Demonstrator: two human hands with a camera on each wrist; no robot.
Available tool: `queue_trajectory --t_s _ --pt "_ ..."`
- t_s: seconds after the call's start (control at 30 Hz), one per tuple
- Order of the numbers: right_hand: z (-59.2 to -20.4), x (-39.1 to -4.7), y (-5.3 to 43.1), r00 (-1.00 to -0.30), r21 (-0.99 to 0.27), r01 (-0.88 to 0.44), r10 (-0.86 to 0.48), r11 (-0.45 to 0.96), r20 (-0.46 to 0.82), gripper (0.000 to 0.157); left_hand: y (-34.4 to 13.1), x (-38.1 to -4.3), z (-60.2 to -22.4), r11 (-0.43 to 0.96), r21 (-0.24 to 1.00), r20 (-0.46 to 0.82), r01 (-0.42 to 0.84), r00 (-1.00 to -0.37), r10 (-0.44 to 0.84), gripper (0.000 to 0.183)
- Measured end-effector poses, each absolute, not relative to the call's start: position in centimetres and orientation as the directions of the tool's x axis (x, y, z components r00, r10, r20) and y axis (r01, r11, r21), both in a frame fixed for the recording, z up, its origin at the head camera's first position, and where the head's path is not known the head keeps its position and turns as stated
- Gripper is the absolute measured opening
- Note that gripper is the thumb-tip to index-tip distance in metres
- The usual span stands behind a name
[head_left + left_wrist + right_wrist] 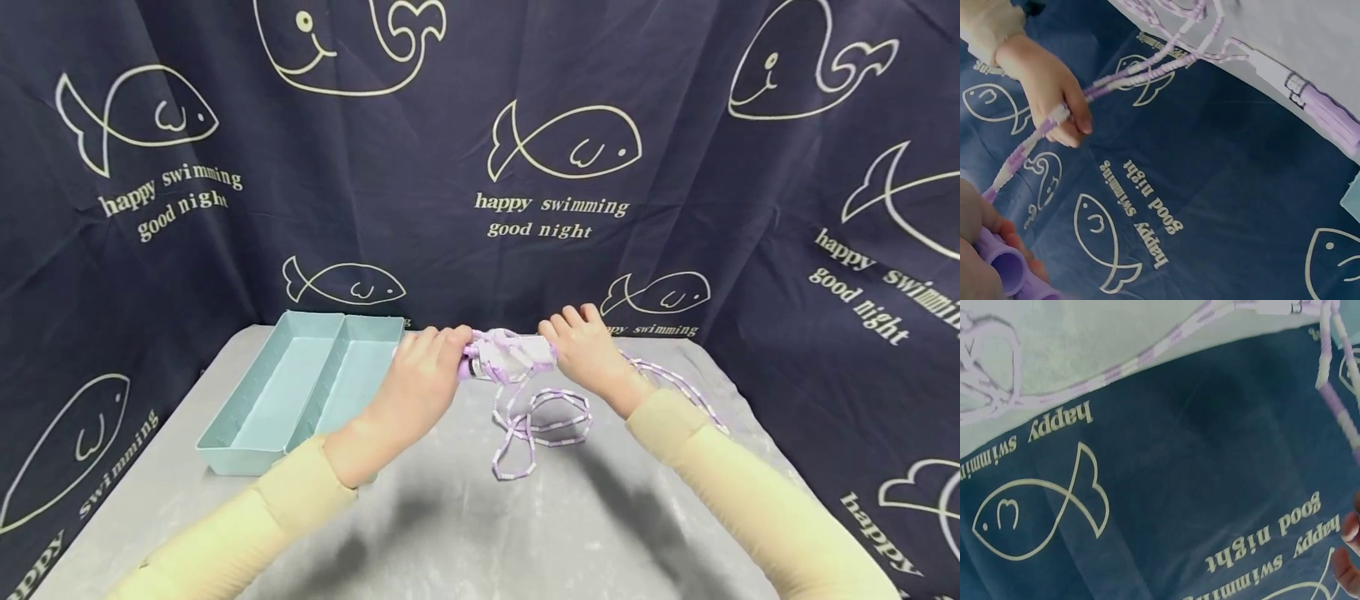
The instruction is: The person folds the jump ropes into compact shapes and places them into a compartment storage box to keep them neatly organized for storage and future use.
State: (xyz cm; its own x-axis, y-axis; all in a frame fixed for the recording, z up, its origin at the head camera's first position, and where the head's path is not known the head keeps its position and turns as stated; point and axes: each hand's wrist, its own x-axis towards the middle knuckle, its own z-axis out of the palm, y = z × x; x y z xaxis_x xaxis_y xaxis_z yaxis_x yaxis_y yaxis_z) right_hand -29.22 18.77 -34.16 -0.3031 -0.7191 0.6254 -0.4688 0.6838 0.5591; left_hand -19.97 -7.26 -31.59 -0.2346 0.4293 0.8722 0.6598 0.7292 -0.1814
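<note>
My left hand [424, 367] grips the purple handles [1038, 290] of a beaded jump rope; their hollow ends poke out beside its fingers in the left wrist view. A purple-and-white strand [1022, 153] runs from there to my right hand [588, 348], whose fingers curl round it. Beyond that hand, doubled strands [1147, 74] lead on toward the table. Between the hands in the head view, beaded rope [497, 340] overlaps a white-and-purple handle [1330, 115], which lies on the table in the left wrist view.
A light blue tray [247, 460] with two long compartments stands at the left of the grey table [480, 533]. Loops of beaded rope [516, 477] lie at the middle, and more strands [684, 386] at the right. A dark blue fish-print curtain [420, 183] surrounds the table's back and sides.
</note>
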Motion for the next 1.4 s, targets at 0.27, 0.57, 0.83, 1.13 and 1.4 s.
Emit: queue_trajectory --t_s 0.27,0.57,0.83,1.13,1.4 --pt "-35.2 -26.3 17.7 -0.289 0.579 -0.491 -0.748 0.651 0.597 0.026 -8.2 -21.2 -31.7 0.813 -0.095 0.871 0.575 -0.348 0.348 0.036" --pt "-34.7 -24.0 16.8 -0.263 0.585 -0.468 -0.736 0.663 0.624 0.03 -8.7 -22.2 -32.1 0.898 -0.036 0.814 0.438 -0.508 0.281 0.034" --pt "-33.5 -22.2 15.9 -0.171 0.58 -0.478 -0.717 0.66 0.675 0.024 -8.3 -22.9 -33.3 0.945 -0.094 0.739 0.313 -0.614 0.277 0.039" --pt "-30.3 -20.7 14.6 -0.061 0.547 -0.453 -0.637 0.704 0.769 0.024 -6.9 -22.8 -34.7 0.936 -0.221 0.737 0.274 -0.582 0.344 0.03" --pt "-26.9 -20.1 13.3 0.011 0.542 -0.429 -0.596 0.722 0.803 0.024 -5.8 -22.9 -34.7 0.907 -0.29 0.687 0.304 -0.594 0.419 0.033"
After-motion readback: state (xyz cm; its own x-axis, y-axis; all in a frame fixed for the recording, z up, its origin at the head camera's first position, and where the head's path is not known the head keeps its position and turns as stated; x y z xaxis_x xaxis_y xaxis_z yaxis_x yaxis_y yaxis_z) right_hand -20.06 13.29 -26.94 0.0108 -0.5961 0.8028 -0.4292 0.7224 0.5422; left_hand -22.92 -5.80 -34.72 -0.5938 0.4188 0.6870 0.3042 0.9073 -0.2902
